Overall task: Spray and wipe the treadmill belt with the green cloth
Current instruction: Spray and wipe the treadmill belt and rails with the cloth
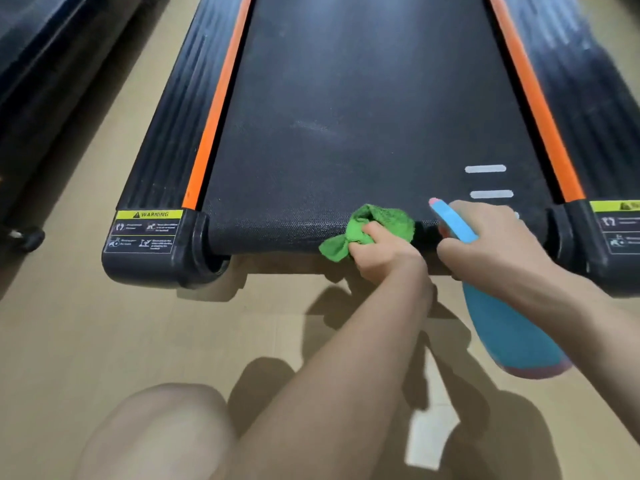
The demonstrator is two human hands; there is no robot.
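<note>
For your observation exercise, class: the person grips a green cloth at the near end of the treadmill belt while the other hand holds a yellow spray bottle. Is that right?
Not quite. In the head view the spray bottle in the right hand is blue, not yellow. The rest holds: the left hand grips the green cloth at the near end of the treadmill belt.

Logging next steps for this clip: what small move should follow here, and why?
Probably squeeze the trigger of the spray bottle. The right hand holds it with the nozzle aimed at the belt, which shows a pale smudge, while the left hand grips the green cloth bunched at the belt's near edge.
</note>
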